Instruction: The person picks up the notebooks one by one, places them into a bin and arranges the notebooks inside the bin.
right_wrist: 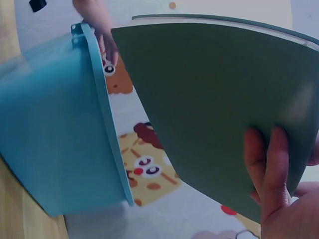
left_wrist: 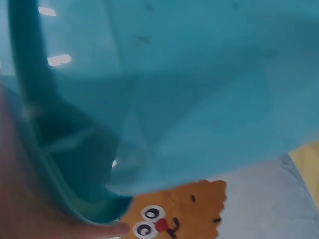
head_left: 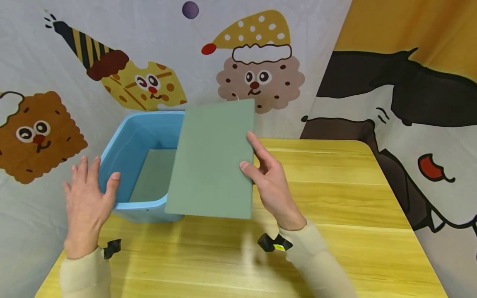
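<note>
My right hand pinches a green notebook by its right edge, thumb on the face toward me and fingers behind. In the right wrist view, pale pages show between its covers, and the notebook is tilted above the table. It overlaps the right side of a blue plastic bin in the head view. Inside the bin, a flat green piece like the notebook's cover lies on the bottom, partly hidden. My left hand, fingers spread and straight, is at the bin's left rim.
The bin stands on a yellow wood-grain table, near its back left. Behind hangs a cloth printed with cartoon biscuits and cheese. A dark and white cartoon print covers the right side. Both wrists carry small black cameras.
</note>
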Demonstrator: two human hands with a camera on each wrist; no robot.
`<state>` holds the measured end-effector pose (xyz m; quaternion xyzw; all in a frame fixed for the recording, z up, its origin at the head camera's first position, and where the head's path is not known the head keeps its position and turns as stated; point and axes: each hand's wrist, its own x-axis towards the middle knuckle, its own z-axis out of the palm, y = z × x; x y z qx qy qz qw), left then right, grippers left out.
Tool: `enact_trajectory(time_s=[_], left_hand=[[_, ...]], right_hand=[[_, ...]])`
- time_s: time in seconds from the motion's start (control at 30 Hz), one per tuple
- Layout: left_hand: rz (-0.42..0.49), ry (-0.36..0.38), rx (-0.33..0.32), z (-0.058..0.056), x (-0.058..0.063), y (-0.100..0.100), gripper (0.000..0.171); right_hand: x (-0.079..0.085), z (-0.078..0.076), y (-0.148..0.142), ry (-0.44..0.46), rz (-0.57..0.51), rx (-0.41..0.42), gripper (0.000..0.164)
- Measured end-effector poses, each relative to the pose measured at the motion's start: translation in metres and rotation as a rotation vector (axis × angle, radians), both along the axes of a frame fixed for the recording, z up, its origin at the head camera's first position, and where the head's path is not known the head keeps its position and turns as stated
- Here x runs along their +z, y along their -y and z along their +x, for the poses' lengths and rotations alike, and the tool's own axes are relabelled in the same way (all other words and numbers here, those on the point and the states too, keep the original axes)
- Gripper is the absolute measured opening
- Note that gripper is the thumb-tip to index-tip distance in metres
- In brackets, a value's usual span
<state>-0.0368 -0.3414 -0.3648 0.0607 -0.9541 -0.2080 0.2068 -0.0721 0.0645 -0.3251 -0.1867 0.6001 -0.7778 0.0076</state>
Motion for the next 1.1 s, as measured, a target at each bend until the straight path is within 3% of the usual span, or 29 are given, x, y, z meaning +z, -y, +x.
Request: enact_trajectory(time_s=[0.27, 0.47, 0.77, 1.1], left_hand=[[0.036, 0.018, 0.043, 0.001, -0.007, 0.004, 0.082], [0.073, 0.077, 0.080, 0.003, -0.007, 0.002, 0.085], [0.056, 0.127, 0.092, 0.003, -0.007, 0.004, 0.085], [0.033, 0.146, 0.105, 0.000, -0.008, 0.005, 0.082]], right_hand=[[0.008, -0.008, 0.033, -0.019, -0.061, 0.062, 0.068], [0.009, -0.014, 0.059, -0.029, -0.072, 0.088, 0.067], [0.007, -0.027, 0.094, 0.040, -0.117, 0.145, 0.068], [-0.005, -0.045, 0.124, 0.091, -0.057, 0.076, 0.068]])
